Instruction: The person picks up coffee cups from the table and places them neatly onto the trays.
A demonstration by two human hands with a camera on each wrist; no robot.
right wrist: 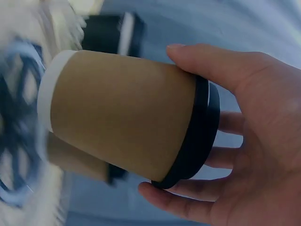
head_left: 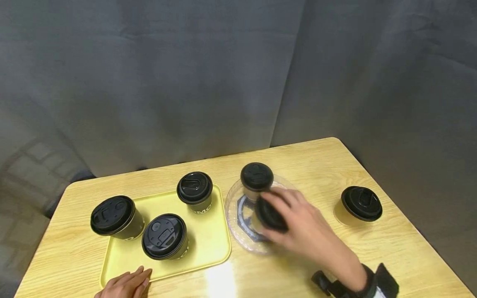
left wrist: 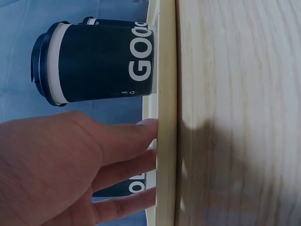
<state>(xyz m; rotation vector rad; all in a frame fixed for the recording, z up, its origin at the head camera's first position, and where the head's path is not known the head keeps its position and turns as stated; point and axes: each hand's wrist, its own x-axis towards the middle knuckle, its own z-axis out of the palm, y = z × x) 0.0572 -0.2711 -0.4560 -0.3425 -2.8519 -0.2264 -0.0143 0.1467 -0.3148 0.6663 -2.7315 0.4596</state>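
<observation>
My right hand (head_left: pixel 298 223) grips a brown paper coffee cup (right wrist: pixel 122 113) near its black lid, thumb on one side and fingers round the other. In the head view this cup is over a clear round tray (head_left: pixel 232 207), near a second brown cup with a black lid (head_left: pixel 257 178) on that tray. My left hand (left wrist: pixel 61 165) rests its fingertips, fairly straight, on the front rim of the yellow tray (head_left: pixel 208 248). Nearest to it on the yellow tray stands a dark coffee cup (head_left: pixel 165 238) with white lettering and a black lid.
Two more dark lidded cups, one at the left (head_left: pixel 117 217) and one at the back right (head_left: pixel 195 192), stand on the yellow tray. Another brown cup (head_left: pixel 359 205) stands on the wooden table (head_left: pixel 309 161) near its right edge. A grey curtain (head_left: pixel 186 82) hangs behind.
</observation>
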